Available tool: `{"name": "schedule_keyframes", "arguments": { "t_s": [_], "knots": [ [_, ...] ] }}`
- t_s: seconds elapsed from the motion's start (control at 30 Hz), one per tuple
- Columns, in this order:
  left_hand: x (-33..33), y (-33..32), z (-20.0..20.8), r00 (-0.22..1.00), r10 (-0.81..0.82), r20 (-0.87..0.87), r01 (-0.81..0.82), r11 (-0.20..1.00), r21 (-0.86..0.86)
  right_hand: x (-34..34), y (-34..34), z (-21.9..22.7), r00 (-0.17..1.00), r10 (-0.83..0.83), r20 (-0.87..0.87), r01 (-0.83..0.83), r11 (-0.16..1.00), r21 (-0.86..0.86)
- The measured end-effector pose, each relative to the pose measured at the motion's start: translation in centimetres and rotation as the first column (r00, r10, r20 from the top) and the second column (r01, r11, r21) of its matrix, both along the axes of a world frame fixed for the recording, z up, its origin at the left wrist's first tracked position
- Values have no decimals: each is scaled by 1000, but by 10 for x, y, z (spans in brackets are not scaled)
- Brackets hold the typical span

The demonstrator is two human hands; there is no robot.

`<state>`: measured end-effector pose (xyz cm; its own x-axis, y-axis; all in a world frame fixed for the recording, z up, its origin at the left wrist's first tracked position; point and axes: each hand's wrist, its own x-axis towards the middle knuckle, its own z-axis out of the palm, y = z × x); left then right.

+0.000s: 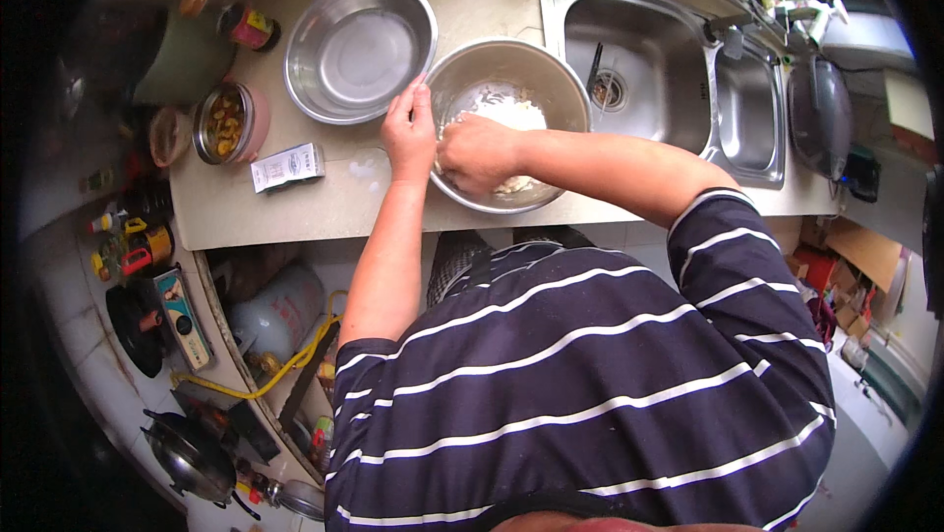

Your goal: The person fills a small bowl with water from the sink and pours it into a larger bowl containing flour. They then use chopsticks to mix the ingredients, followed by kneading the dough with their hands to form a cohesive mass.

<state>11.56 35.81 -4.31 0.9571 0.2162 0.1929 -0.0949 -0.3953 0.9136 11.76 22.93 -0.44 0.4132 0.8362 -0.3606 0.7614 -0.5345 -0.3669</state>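
A deep stainless steel bowl [562,94] stands on the counter in front of me, with white floury dough [516,115] in loose clumps inside. My left hand [408,134] grips the bowl's left rim, thumb and fingers pointing up along the edge. Reaching in from the right, my right hand [479,152] is down in the bowl near its left wall. Its fingers are curled and closed in the dough, and their tips are hidden. A wider, shallower steel basin [366,55] with nothing visible in it sits beyond my left hand.
A double sink [644,50] adjoins the bowl's right side. Left on the counter [285,222] are a small white and grey box [287,167], a pink container [258,124] of food and a dark jar [248,28]. Below left are a gas cylinder [285,311] and a yellow hose [295,360].
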Motion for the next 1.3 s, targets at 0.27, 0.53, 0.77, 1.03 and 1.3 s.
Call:
{"name": "schedule_keyframes", "arguments": {
  "t_s": [0.27, 0.53, 0.77, 1.03, 1.3],
  "knots": [
    [-3, 2, 5, 998, -35, -60, 32, 998, -46, 59, -19, -1, 372, -926, -59, 924, 375, -75],
    [4, 7, 7, 1000, -30, -10, 30, 999, 15, 3, 9, -3, 948, -319, -5, 311, 921, 233],
    [15, 13, 10, 996, -81, -45, 85, 994, 74, -42, -78, 40, 917, -386, 96, 249, 746, 618],
    [13, 11, 6, 998, -63, 10, 62, 991, 119, -35, -84, 11, 949, -311, 50, 312, 950, -18],
    [18, 14, 2, 999, -18, 36, 12, 988, 155, -24, -29, -25, 926, -375, 35, 354, 834, -423]
  ]
}}
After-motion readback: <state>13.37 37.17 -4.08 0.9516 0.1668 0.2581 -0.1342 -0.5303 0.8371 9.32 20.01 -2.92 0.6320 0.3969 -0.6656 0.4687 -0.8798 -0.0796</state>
